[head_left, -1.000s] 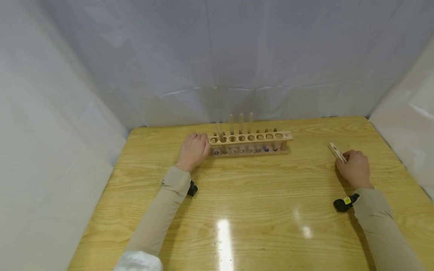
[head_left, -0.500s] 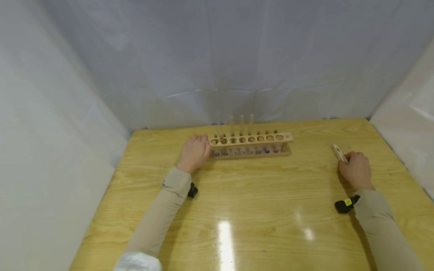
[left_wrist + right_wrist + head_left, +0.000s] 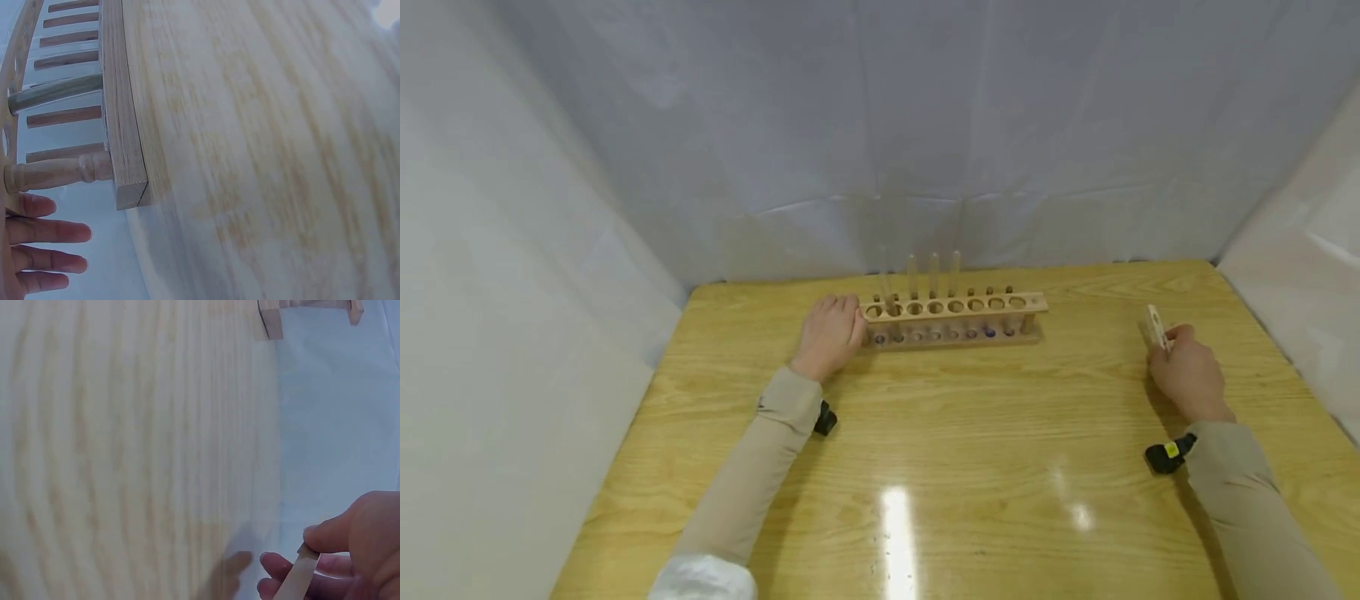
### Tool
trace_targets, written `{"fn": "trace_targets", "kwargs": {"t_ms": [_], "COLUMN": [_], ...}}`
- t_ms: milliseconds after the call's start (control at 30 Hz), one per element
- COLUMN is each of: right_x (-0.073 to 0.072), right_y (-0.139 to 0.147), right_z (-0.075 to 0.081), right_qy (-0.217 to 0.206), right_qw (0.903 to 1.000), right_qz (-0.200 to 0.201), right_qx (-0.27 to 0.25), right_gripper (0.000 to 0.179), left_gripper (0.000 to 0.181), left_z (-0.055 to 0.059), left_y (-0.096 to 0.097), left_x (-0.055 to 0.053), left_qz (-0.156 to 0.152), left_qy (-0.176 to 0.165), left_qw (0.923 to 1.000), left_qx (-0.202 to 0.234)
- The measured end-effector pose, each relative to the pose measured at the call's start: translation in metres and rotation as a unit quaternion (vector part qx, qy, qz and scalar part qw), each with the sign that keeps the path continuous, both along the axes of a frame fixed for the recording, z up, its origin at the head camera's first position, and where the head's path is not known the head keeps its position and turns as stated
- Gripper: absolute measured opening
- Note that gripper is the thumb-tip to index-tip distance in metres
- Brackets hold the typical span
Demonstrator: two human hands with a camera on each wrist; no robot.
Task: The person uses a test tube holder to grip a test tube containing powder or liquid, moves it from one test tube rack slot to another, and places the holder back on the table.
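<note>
The right hand's grip pinches a wooden clip over the desk's right side. The clip's long way runs from the person toward the back, its tip leaning a little left. Well apart, the left hand touches the left end of a long wooden rack, fingers straight; I can't tell if it holds on. Clear tubes stick up there.

Glossy grained-wood tabletop, smooth wooden rack and clip, glassy clear tubes, matt cloth sleeves, creased plastic-looking sheeting.
</note>
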State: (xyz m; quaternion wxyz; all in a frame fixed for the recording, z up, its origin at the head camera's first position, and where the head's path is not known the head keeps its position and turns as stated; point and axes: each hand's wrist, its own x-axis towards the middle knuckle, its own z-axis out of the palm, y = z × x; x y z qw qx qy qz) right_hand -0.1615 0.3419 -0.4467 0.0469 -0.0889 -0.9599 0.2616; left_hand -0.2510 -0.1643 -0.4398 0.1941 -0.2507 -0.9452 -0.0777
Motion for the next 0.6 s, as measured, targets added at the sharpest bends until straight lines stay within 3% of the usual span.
{"fn": "trace_targets", "kwargs": {"t_ms": [367, 600], "right_x": [0.003, 0.001], "right_y": [-0.011, -0.018], "right_z": [0.012, 0.022], "right_qy": [0.024, 0.07], "right_qw": [0.9995, 0.997], "right_qz": [0.018, 0.031], "right_qx": [-0.011, -0.013], "right_gripper": [0.045, 0.04], "left_gripper": [0.029, 0.035], "left_z": [0.002, 0.003], "left_y": [0.0, 0.0], "left_x": [0.001, 0.001], "left_qz": [0.005, 0.002], "left_qy": [-0.016, -0.012], "left_qw": [0.9998, 0.9999], "left_qx": [-0.006, -0.001]}}
